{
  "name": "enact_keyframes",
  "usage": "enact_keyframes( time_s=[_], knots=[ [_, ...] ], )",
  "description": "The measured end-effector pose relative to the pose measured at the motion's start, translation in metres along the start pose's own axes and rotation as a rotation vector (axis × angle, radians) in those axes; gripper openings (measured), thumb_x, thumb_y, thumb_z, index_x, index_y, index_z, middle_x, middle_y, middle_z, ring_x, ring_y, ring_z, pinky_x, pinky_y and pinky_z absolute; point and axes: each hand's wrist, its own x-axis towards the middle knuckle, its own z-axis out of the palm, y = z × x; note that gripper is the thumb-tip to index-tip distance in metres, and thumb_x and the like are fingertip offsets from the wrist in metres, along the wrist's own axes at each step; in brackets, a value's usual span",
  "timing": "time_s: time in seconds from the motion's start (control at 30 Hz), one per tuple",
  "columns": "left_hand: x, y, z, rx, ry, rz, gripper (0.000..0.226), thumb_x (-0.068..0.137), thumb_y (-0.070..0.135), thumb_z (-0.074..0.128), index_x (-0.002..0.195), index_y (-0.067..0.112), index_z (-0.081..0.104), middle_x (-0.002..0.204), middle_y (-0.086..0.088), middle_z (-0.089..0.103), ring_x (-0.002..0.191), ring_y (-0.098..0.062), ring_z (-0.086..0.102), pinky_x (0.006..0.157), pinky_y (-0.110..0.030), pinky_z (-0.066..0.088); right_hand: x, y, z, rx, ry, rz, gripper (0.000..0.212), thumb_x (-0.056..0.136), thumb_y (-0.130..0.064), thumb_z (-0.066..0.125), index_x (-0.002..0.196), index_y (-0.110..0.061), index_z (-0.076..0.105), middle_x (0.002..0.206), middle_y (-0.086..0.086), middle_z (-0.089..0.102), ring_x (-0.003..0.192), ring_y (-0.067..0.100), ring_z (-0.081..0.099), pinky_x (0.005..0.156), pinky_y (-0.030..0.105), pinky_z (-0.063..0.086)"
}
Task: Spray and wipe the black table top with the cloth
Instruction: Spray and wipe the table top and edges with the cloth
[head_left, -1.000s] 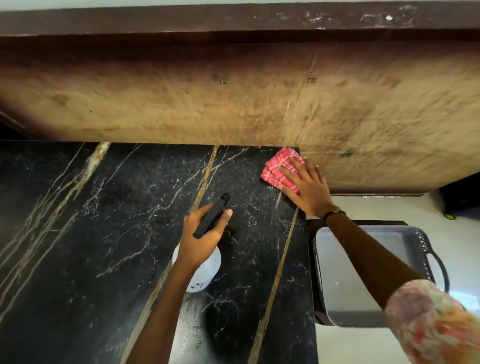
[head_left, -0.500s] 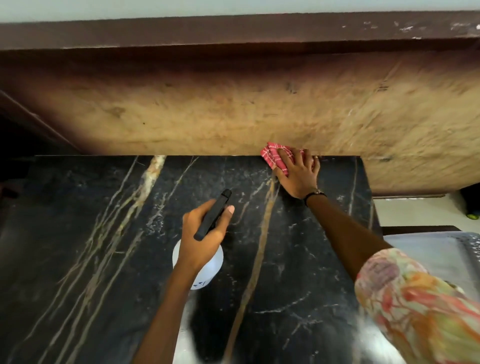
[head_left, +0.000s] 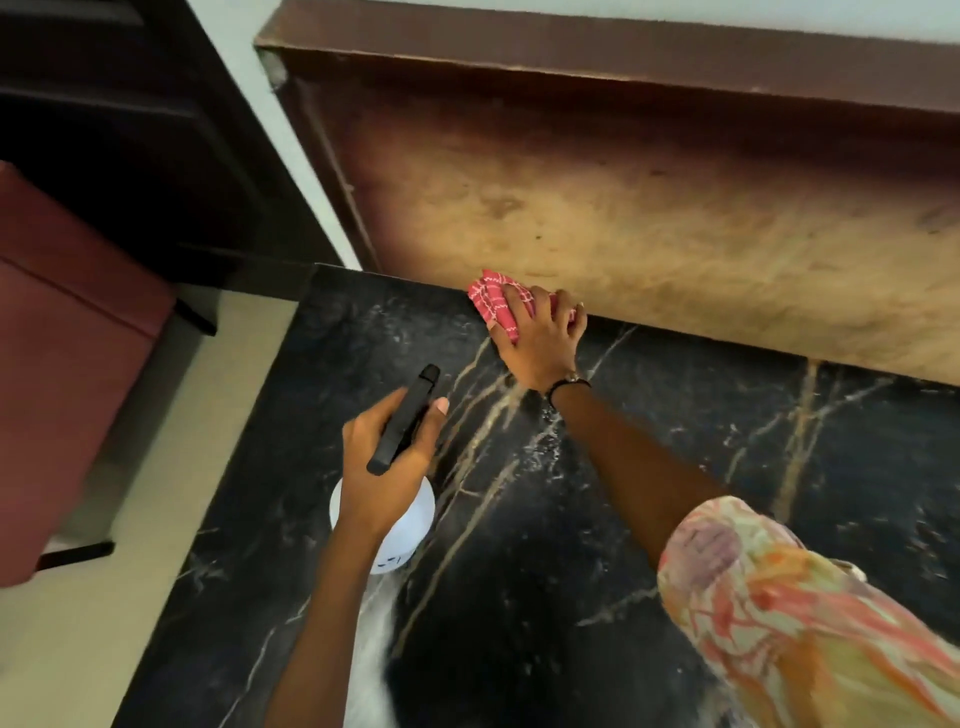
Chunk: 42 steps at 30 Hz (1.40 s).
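The black table top (head_left: 649, 519) with pale gold veins fills the lower middle of the head view. My right hand (head_left: 543, 340) presses a red checked cloth (head_left: 493, 299) flat onto the table's far edge, where it meets the wooden panel. My left hand (head_left: 387, 467) grips a white spray bottle (head_left: 402, 535) by its black trigger head (head_left: 405, 423), held just above the table near its left side. The hand hides most of the bottle. A wet streak shines on the top below the bottle.
A worn brown wooden panel (head_left: 649, 208) rises right behind the table. A dark red box-like piece of furniture (head_left: 62, 374) stands on the pale floor (head_left: 156, 467) to the left, dark cabinetry behind it. The table's left edge runs diagonally.
My right hand has slid the cloth leftward along the table's far edge, from the right end toward the left. The view has swung left with it. The left hand keeps the bottle.
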Motion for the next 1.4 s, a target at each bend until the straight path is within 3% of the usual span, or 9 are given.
enact_keyframes(
  time_s=[0.07, 0.17, 0.3, 0.5, 0.67, 0.9, 1.07, 1.2, 1.4],
  knots=[
    [0.006, -0.012, -0.021, -0.016, 0.037, -0.01, 0.025, 0.088, 0.019, 0.063, 0.076, -0.003, 0.063, 0.067, -0.027, 0.06, 0.064, -0.033, 0.056, 0.056, -0.018, 0.043, 0.013, -0.036, 0.012, 0.002, -0.007, -0.031, 0.058, 0.094, -0.053, 0.038, 0.147, -0.034, 0.024, 0.151, 0.004, 0.028, 0.141, 0.039, 0.011, 0.113, 0.059, 0.002],
    [0.01, -0.026, -0.043, -0.017, 0.088, -0.037, 0.026, 0.087, 0.023, 0.063, 0.079, -0.001, 0.064, 0.071, -0.028, 0.061, 0.067, -0.033, 0.057, 0.059, -0.014, 0.044, 0.031, -0.084, 0.03, -0.003, -0.004, -0.072, 0.059, 0.094, -0.052, 0.039, 0.148, -0.034, 0.024, 0.15, 0.006, 0.029, 0.14, 0.038, 0.013, 0.113, 0.058, 0.003],
    [0.007, -0.038, -0.065, -0.063, 0.132, -0.082, 0.017, 0.085, 0.025, 0.063, 0.08, 0.009, 0.067, 0.06, -0.011, 0.059, 0.047, -0.011, 0.053, 0.048, -0.012, 0.041, 0.052, -0.14, 0.047, -0.053, -0.028, -0.167, 0.06, 0.094, -0.052, 0.037, 0.149, -0.032, 0.021, 0.151, 0.008, 0.027, 0.139, 0.039, 0.015, 0.112, 0.058, 0.004],
    [-0.002, -0.049, -0.077, -0.094, 0.188, -0.139, 0.01, 0.082, 0.031, 0.062, 0.079, 0.022, 0.067, 0.062, -0.002, 0.063, 0.048, -0.007, 0.056, 0.047, -0.011, 0.042, 0.069, -0.164, 0.059, -0.103, -0.045, -0.437, 0.059, 0.095, -0.051, 0.037, 0.149, -0.037, 0.017, 0.158, 0.002, 0.016, 0.144, 0.036, 0.008, 0.113, 0.058, -0.002],
    [-0.011, -0.039, -0.067, -0.118, 0.171, -0.162, 0.009, 0.085, 0.024, 0.063, 0.076, 0.023, 0.066, 0.053, 0.007, 0.061, 0.045, -0.002, 0.053, 0.047, -0.01, 0.042, 0.049, -0.102, 0.046, -0.114, 0.017, -0.504, 0.055, 0.093, -0.055, 0.042, 0.145, -0.04, 0.029, 0.156, -0.002, 0.026, 0.144, 0.032, 0.016, 0.114, 0.055, 0.008],
    [-0.037, -0.008, -0.024, -0.152, 0.063, -0.139, 0.009, 0.086, 0.019, 0.063, 0.078, 0.021, 0.067, 0.058, 0.012, 0.064, 0.048, -0.001, 0.055, 0.048, -0.009, 0.043, -0.022, 0.049, -0.002, -0.114, 0.049, -0.175, 0.066, 0.087, -0.064, 0.021, 0.145, -0.035, 0.031, 0.155, 0.0, 0.028, 0.142, 0.036, 0.021, 0.114, 0.055, 0.013],
    [-0.066, 0.012, 0.014, -0.166, -0.032, -0.108, 0.01, 0.087, 0.019, 0.064, 0.078, 0.019, 0.068, 0.051, 0.008, 0.058, 0.043, -0.003, 0.049, 0.048, -0.013, 0.04, -0.095, 0.163, -0.035, -0.119, 0.081, 0.131, 0.064, 0.087, -0.062, 0.025, 0.147, -0.04, 0.021, 0.159, -0.002, 0.016, 0.146, 0.032, 0.009, 0.115, 0.052, 0.007],
    [-0.091, 0.028, 0.049, -0.121, -0.081, -0.085, 0.009, 0.086, 0.019, 0.065, 0.078, 0.02, 0.068, 0.053, 0.008, 0.06, 0.046, 0.0, 0.055, 0.051, -0.017, 0.043, -0.16, 0.201, -0.041, -0.061, 0.117, 0.301, 0.063, 0.087, -0.059, 0.028, 0.147, -0.04, 0.023, 0.159, -0.001, 0.016, 0.146, 0.032, 0.007, 0.115, 0.053, 0.008],
    [-0.135, 0.048, 0.099, -0.08, -0.191, -0.052, 0.02, 0.087, 0.022, 0.065, 0.073, 0.007, 0.065, 0.041, 0.009, 0.05, 0.036, -0.006, 0.042, 0.046, -0.02, 0.035, -0.271, 0.245, -0.039, -0.13, 0.121, 0.135, 0.06, 0.09, -0.06, 0.025, 0.146, -0.039, 0.022, 0.157, -0.002, 0.021, 0.144, 0.031, 0.016, 0.114, 0.054, 0.016]
  ],
)
